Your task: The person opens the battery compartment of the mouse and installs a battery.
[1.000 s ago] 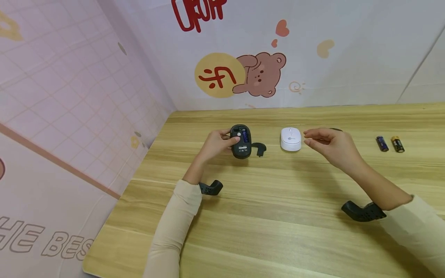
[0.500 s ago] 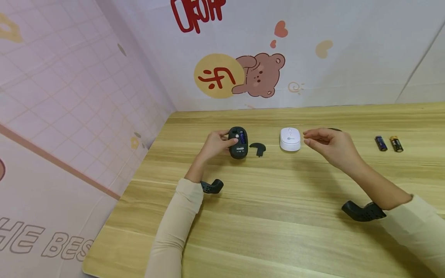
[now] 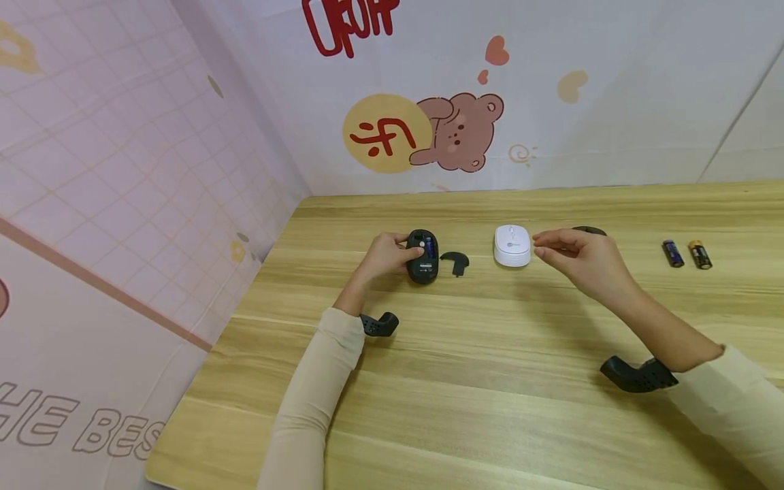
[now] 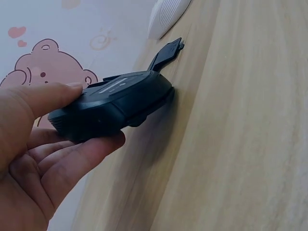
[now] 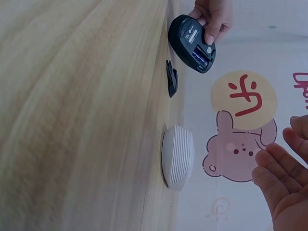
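Note:
My left hand [image 3: 387, 254] grips a black computer mouse [image 3: 422, 267], its underside facing up and its battery compartment uncovered. The thumb lies on the underside and the other fingers are beneath. A blue battery [image 5: 200, 55] sits in the compartment, shown in the right wrist view. Just right of the mouse, the black battery cover [image 3: 456, 261] lies on the table. A white mouse [image 3: 512, 246] stands further right. Beside it my right hand [image 3: 584, 258] hovers with relaxed fingers, holding nothing. The left wrist view shows the black mouse [image 4: 110, 103] tilted, largely above the tabletop.
Two batteries, one blue [image 3: 672, 253] and one black and gold [image 3: 700, 254], lie on the wooden table [image 3: 465, 381] at the right. A dark object [image 3: 590, 230] is partly hidden behind my right hand. A cloth with a printed bear [image 3: 465, 133] hangs behind the table.
My left hand has brought the black mouse slightly lower in the head view and turned it a little. The right hand has hardly moved.

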Action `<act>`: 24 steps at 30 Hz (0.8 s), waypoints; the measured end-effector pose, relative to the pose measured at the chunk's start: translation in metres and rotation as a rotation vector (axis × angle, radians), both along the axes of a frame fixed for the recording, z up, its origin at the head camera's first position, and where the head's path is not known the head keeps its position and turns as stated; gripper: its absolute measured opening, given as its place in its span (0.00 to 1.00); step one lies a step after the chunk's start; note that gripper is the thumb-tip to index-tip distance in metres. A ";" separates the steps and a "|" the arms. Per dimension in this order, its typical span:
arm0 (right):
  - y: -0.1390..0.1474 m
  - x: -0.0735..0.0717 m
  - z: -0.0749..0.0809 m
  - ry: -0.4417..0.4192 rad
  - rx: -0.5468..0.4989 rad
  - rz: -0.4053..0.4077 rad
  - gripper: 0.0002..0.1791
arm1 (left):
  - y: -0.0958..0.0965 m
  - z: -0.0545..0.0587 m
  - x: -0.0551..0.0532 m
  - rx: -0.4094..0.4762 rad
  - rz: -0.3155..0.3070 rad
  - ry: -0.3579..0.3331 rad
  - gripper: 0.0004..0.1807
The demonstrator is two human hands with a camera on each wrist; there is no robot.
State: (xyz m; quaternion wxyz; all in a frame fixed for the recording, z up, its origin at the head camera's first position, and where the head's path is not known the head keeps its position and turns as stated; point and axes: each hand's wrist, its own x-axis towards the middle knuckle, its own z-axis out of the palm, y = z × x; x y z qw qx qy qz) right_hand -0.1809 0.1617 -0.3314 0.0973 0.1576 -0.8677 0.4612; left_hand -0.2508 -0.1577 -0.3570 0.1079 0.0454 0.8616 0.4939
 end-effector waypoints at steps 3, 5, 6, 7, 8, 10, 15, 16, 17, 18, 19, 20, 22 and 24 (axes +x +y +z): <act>0.000 0.000 -0.001 0.003 -0.001 0.000 0.14 | 0.001 -0.001 -0.001 -0.030 -0.001 -0.010 0.29; 0.000 0.000 -0.001 0.003 -0.005 0.001 0.14 | 0.001 -0.001 -0.003 -0.069 0.000 -0.010 0.28; 0.000 0.000 -0.002 0.003 -0.008 0.001 0.13 | 0.002 -0.001 -0.003 -0.095 0.004 -0.009 0.27; 0.000 0.000 -0.002 0.003 -0.011 0.002 0.13 | 0.002 -0.001 -0.004 -0.119 0.009 -0.009 0.26; 0.000 0.000 -0.002 0.002 -0.012 0.001 0.13 | 0.002 -0.001 -0.005 -0.147 0.017 -0.007 0.25; 0.000 0.000 -0.003 0.001 -0.015 0.003 0.13 | 0.002 -0.001 -0.006 -0.190 0.036 -0.003 0.24; 0.001 -0.001 -0.004 0.008 -0.008 0.003 0.13 | 0.004 0.000 -0.006 -0.250 0.062 0.017 0.23; 0.001 -0.001 -0.004 0.010 -0.007 0.002 0.13 | 0.005 0.001 -0.005 -0.266 0.060 0.023 0.23; 0.001 -0.001 -0.004 0.012 -0.006 0.001 0.13 | 0.005 0.002 -0.005 -0.282 0.059 0.029 0.23; 0.001 -0.001 -0.004 0.014 -0.005 0.000 0.13 | 0.006 0.003 -0.004 -0.299 0.058 0.035 0.23; 0.002 -0.001 -0.004 0.015 -0.006 -0.001 0.13 | 0.006 0.004 -0.004 -0.319 0.055 0.040 0.22; 0.002 -0.001 -0.004 0.014 -0.008 0.001 0.13 | 0.007 0.004 -0.004 -0.339 0.053 0.044 0.22; 0.002 -0.002 -0.005 0.015 -0.014 0.005 0.13 | 0.007 0.005 -0.004 -0.413 0.053 0.074 0.19; 0.002 -0.002 -0.005 0.013 -0.013 0.010 0.12 | 0.008 0.005 -0.005 -0.473 0.054 0.094 0.19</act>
